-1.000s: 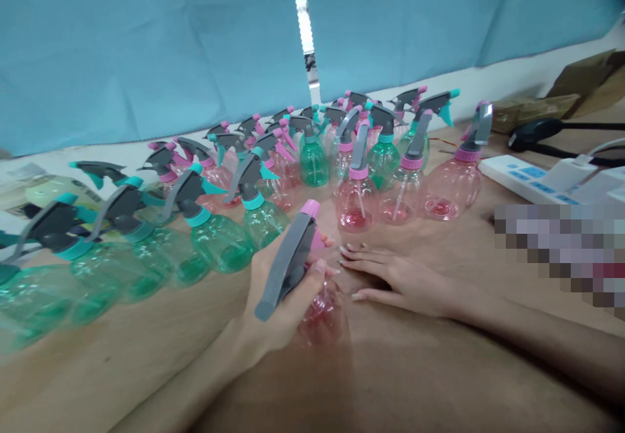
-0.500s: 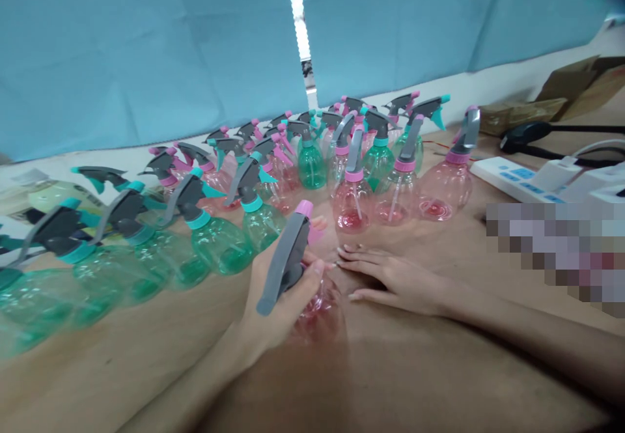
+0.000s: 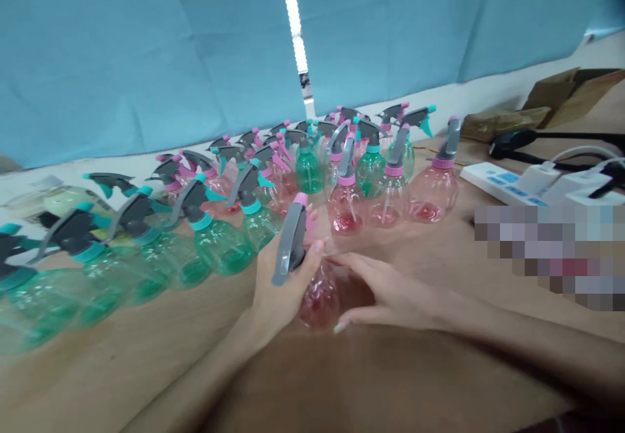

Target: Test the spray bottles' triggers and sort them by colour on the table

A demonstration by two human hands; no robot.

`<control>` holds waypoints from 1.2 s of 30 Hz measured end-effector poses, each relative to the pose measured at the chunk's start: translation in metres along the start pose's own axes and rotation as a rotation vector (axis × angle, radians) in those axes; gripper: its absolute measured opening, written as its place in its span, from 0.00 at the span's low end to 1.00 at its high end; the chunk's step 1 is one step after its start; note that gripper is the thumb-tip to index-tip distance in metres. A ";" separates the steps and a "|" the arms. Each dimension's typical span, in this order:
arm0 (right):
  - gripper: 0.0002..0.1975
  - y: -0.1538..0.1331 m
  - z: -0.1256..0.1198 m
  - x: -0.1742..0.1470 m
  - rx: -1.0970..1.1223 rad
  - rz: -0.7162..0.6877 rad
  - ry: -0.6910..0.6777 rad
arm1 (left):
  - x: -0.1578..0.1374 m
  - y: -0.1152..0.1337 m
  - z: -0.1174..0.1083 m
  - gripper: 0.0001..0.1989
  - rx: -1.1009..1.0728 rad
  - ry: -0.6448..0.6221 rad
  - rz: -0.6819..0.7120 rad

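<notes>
A pink spray bottle [image 3: 319, 303] with a grey trigger head and pink nozzle stands on the table in front of me. My left hand [image 3: 288, 277] is wrapped round its neck, just under the trigger head. At the bottle's right side is my right hand [image 3: 385, 290], its thumb and fingers apart, the fingertips close to the clear body. Whether those fingertips touch the plastic, I cannot tell. Just beyond my hands stands another pink spray bottle [image 3: 346, 208]. Left of my left hand, a green spray bottle [image 3: 222, 247] is part of a slanting row.
Several more pink and green spray bottles [image 3: 307, 169] crowd the table's back. On the right are a white power strip [image 3: 502, 182] with plugs, a black object [image 3: 512, 140] and a cardboard box [image 3: 556, 104]. A blue sheet [image 3: 195, 49] hangs behind.
My right hand has moved from lying flat on the table to the bottle's right side, its thumb now spread from the fingers. My left hand keeps hold of the bottle. The view has shifted slightly.
</notes>
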State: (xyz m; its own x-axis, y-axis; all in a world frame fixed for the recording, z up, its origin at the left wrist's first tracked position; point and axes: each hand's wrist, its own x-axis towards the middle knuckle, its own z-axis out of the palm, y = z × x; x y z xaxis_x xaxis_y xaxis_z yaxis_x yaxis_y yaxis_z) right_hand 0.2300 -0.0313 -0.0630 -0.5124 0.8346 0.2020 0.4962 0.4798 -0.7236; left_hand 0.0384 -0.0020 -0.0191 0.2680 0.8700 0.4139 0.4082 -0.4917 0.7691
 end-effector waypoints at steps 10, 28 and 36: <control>0.38 -0.018 0.010 0.028 -0.111 0.036 0.271 | 0.033 -0.013 0.015 0.23 -0.122 0.026 0.072; 0.34 -0.014 -0.002 0.078 -0.573 0.177 0.400 | -0.058 -0.065 -0.040 0.16 0.237 -0.057 -0.053; 0.31 -0.013 -0.001 0.095 -0.668 0.217 0.412 | -0.064 -0.066 -0.033 0.12 0.316 -0.167 0.008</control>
State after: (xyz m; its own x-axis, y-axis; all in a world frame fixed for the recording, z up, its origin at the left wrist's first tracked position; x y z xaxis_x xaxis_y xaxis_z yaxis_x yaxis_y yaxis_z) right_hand 0.1753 0.0421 -0.0335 -0.1224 0.8974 0.4240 0.9350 0.2475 -0.2540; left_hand -0.0343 -0.0243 -0.0803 0.4008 0.8607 0.3138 0.6484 -0.5085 0.5665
